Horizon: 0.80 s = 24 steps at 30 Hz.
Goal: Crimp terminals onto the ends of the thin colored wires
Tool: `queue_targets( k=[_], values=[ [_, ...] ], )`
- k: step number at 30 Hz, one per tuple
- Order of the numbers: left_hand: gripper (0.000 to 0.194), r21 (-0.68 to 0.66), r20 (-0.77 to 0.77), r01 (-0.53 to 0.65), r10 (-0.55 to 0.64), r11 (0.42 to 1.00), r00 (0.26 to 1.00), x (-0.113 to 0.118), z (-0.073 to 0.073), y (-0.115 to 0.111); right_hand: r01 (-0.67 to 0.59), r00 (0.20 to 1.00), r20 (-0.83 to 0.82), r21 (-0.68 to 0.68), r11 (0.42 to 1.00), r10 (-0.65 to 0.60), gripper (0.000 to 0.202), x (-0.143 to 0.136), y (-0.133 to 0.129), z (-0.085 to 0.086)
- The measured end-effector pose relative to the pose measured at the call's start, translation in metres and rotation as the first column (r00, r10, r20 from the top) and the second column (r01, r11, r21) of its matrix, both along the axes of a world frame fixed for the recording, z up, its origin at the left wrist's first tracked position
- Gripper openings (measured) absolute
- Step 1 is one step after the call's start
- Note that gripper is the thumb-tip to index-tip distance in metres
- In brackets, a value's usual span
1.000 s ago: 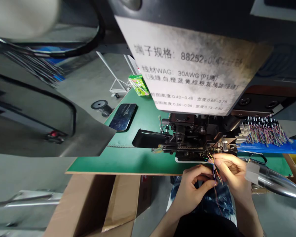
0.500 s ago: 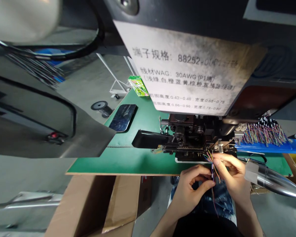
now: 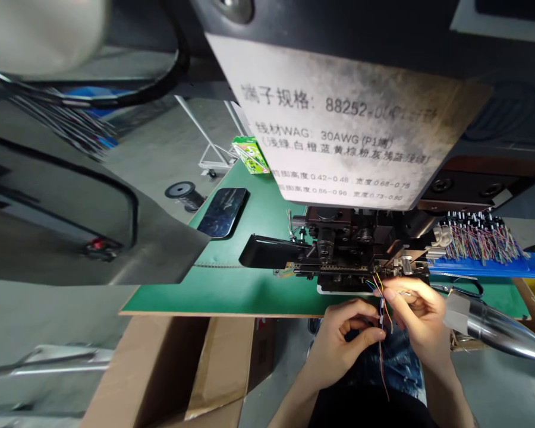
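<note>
A thin bundle of coloured wires (image 3: 382, 303) with small white sleeves on it stands between my two hands, in front of the dark terminal crimping machine (image 3: 339, 238). Thumb and fingers of my left hand (image 3: 345, 336) are closed on the lower part of the bundle, and a reddish wire tail hangs below. My right hand (image 3: 412, 306) pinches the wires near their upper ends, where yellow, red, green and blue strands fan out towards the crimping head. A strip of terminals (image 3: 339, 269) runs along the front of the machine.
At the right, a blue tray (image 3: 485, 266) carries many wire bundles. A metal lamp tube (image 3: 503, 330) reaches in beside my right wrist. On the green table (image 3: 173, 297) lie a dark phone (image 3: 223, 213) and a green box (image 3: 251, 156). An open cardboard box (image 3: 223, 368) stands below the edge.
The machine's ram part at the right has shifted up, uncovering a dark block with screws. My hands have moved slightly, and the bundle has shifted a little to the left and down.
</note>
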<state>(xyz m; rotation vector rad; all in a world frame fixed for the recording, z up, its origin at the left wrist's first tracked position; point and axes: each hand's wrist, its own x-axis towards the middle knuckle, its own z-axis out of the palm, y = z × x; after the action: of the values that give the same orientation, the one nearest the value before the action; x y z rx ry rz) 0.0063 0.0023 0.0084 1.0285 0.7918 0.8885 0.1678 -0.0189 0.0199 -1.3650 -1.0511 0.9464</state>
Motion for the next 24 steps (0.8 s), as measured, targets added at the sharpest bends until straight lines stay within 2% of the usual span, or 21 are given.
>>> queue_targets(
  k=[12, 24],
  values=[
    [0.023, 0.097, -0.014, -0.027, 0.028, 0.995, 1.0, 0.0014, 0.0008, -0.0027, 0.021, 0.999, 0.025, 0.01, 1.0, -0.021, 0.018, 0.0015, 0.0006, 0.0017],
    [0.028, 0.104, -0.007, -0.032, 0.033, 0.994, 0.999, 0.0014, -0.0027, -0.0057, 0.024, 0.999, 0.024, 0.019, 1.0, -0.024, 0.014, -0.0012, 0.0001, 0.0045]
  ],
)
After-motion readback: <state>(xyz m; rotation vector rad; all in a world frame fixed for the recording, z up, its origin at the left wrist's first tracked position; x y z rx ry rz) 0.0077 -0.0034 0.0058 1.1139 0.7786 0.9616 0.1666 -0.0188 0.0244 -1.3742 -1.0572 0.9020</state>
